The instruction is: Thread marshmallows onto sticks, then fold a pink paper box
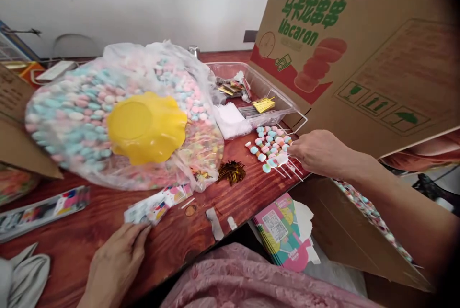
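My left hand [117, 255] is at the near end of some printed clear plastic sleeves [158, 206] on the table, its fingers bent and closed on their edge. Over at the right, my right hand [316, 151] is closed at the edge of a pile of marshmallow skewers [269, 142], gripping a skewer; its fingertips are partly hidden. The skewers carry pink, blue and white sweets, with their white sticks [287, 170] pointing toward me. Gold twist ties [232, 172] lie between the two hands.
A big clear bag of marshmallows [86, 107] bears a yellow scalloped bowl [143, 128]. Behind the skewers stands a clear plastic bin [280, 102] with sticks and ties. A tall cardboard carton [359, 59] blocks the right. Below the table edge sits an open box [359, 231] beside printed cards [283, 231].
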`<act>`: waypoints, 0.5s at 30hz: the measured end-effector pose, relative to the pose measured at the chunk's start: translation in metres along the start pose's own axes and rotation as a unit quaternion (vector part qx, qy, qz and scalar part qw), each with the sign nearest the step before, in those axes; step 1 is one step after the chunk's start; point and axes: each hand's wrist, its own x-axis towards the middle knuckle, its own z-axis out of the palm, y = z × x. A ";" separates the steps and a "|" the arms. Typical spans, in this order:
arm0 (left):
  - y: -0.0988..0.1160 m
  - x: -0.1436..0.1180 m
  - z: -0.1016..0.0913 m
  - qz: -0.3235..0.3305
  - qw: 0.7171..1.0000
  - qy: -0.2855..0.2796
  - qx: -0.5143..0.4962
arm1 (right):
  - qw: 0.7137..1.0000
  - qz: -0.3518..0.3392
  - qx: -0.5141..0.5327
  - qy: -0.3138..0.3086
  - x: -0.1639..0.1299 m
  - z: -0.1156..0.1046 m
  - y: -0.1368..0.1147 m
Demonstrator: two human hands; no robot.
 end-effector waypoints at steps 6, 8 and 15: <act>0.010 0.003 -0.002 -0.015 1.000 -0.009 -0.008 | 0.994 -0.106 -0.033 0.020 0.017 0.008 -0.041; 0.011 0.003 -0.003 -0.023 0.999 -0.016 -0.017 | 0.992 -0.115 -0.041 0.029 0.022 0.011 -0.044; 0.008 -0.005 -0.004 -0.037 0.995 -0.012 -0.094 | 0.997 -0.055 -0.012 0.052 0.022 0.024 -0.034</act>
